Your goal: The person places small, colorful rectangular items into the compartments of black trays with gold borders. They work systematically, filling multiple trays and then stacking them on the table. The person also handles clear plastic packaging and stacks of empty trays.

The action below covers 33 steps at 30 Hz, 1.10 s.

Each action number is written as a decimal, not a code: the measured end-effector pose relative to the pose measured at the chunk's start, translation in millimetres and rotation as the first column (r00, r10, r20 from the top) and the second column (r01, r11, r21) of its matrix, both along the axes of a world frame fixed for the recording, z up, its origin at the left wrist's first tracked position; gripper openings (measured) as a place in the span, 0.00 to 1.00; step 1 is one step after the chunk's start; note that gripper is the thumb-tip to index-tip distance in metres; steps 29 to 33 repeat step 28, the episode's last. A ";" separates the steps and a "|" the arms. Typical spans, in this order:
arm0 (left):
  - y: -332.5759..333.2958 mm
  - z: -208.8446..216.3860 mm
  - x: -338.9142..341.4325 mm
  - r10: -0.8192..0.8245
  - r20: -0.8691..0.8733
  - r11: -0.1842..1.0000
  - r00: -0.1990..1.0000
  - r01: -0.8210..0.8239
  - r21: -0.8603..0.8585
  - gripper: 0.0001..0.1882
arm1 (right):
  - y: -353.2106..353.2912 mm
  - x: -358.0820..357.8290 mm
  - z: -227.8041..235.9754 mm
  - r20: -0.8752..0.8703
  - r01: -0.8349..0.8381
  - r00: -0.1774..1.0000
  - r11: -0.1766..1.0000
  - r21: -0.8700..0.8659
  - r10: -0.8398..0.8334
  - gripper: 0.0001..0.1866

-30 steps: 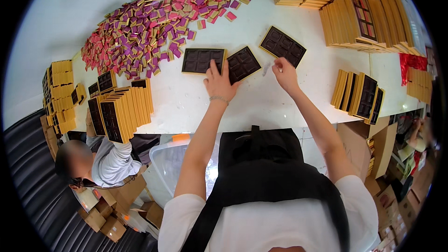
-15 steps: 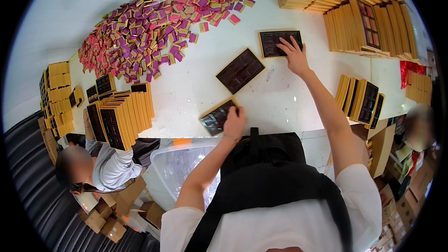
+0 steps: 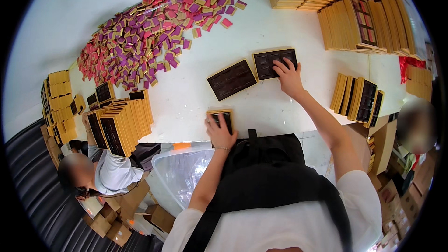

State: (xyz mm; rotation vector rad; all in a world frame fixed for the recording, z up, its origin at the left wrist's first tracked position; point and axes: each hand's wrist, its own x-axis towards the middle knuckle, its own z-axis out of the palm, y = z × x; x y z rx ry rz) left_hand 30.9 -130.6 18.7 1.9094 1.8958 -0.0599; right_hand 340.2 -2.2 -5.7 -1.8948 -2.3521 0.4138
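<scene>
Three shallow gold-edged boxes with dark brown sectioned inserts lie on the white table in front of me. My right hand rests on the right end of the far-right box, its fingers spread over the insert and edge. A second box lies tilted just left of it, their corners close together. Near the table's front edge my left hand lies with fingers apart over the third box. The hand hides part of that box.
A heap of small purple, red and gold wrapped pieces spreads at the far left. Stacked gold boxes stand at the far right, with smaller rows nearer. Another person sits at left beside more boxes. A translucent bin stands below the table edge.
My right hand has drawn its box nearer and slightly left, beside the middle box, which now lies less tilted. My left hand has opened out, and its box has turned to point away from me.
</scene>
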 end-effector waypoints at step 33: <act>179.1 -17.9 -48.4 -0.371 -0.186 0.926 0.910 0.377 -0.004 0.64 | -77.3 101.4 141.6 -0.163 0.623 0.771 0.677 0.392 -0.616 0.35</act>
